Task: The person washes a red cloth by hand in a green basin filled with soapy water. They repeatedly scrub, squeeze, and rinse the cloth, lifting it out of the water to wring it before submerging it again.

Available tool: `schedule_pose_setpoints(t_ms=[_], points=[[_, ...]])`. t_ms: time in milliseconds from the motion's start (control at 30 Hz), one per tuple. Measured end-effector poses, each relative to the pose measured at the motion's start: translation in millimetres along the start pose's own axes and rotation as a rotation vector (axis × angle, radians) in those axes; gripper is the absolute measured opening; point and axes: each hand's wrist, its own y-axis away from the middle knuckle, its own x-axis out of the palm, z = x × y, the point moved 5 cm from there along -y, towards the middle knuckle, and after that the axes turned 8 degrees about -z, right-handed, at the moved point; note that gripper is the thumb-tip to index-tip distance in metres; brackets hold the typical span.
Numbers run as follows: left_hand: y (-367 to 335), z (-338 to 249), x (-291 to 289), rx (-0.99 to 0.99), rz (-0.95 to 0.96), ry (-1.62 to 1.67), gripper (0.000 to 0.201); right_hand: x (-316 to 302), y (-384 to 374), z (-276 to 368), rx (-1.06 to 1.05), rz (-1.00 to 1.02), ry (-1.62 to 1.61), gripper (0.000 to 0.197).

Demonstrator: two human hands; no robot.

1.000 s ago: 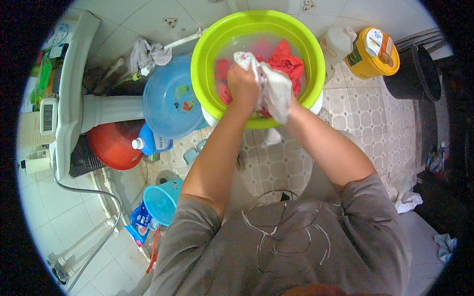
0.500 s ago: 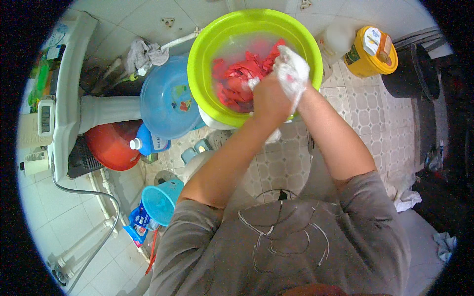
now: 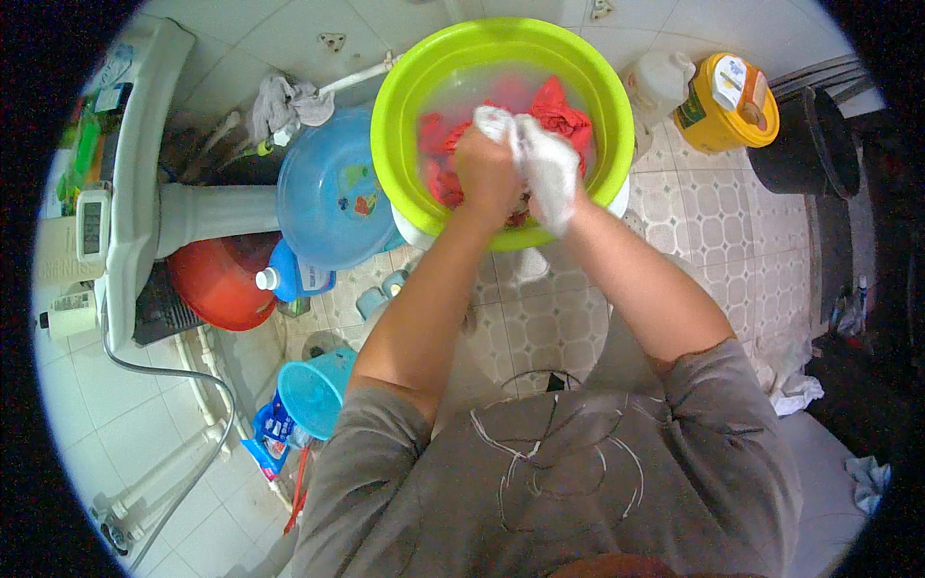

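Observation:
A lime-green basin (image 3: 617,106) holds cloudy water and wet red cloth (image 3: 562,114). Above it, both hands work a wet white cloth (image 3: 549,169) that looks like a sock. My left hand (image 3: 487,173) is closed, with a bunched end of the white cloth sticking out past its fingers. The same cloth covers most of my right hand (image 3: 568,207), which is pressed against the left. Its fingers are hidden beneath the fabric, but the shape looks closed. Red cloth lies on both sides of the hands, and the part underneath them is hidden.
Left of the basin are a blue basin (image 3: 318,222), a red basin (image 3: 217,299), a blue bottle (image 3: 287,270) and a sink (image 3: 140,183). A turquoise bucket (image 3: 313,395) sits nearer. On the right stand a cloudy plastic jug (image 3: 660,82), a yellow bucket (image 3: 708,120) and a black bin (image 3: 795,154).
Both hands have shifted left and come side by side, the left from lower down. The white cloth has moved with them, uncovering more red cloth on the right.

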Motion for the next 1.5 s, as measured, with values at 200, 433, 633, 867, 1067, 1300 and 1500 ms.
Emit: schedule_pose_setpoints(t_ms=[200, 433, 633, 867, 1067, 1300, 1500], points=[[15.9, -43.7, 2.6, 0.251, 0.036, -0.005, 0.01, -2.3, -10.0, 14.0, 0.295, 0.122, -0.334, 0.024], [35.3, -75.1, 3.0, 0.292, 0.083, -0.061, 0.011, -16.8, -29.8, 11.4, 0.318, 0.619, -0.545, 0.025], [-18.2, 12.6, -7.7, -0.132, 0.05, -0.132, 0.022, 4.2, 9.9, 6.4, 0.272, 0.033, -0.099, 0.02], [-26.6, -12.2, -15.1, -0.461, 0.105, 0.935, 0.03, -42.6, -57.4, 68.7, -0.082, -0.184, -0.217, 0.022], [-21.1, -36.5, 2.4, -0.556, 0.445, 1.261, 0.035, -32.9, -46.6, 75.7, -0.143, -0.211, -0.039, 0.023], [-15.7, -37.3, 5.0, -0.439, 0.514, 1.017, 0.029, -0.7, -36.5, 68.0, -0.169, 0.283, 0.037, 0.027], [-44.3, -24.3, -23.5, -0.533, 0.311, 1.502, 0.024, 13.5, -22.4, 44.6, 0.18, 0.404, 0.136, 0.035]])
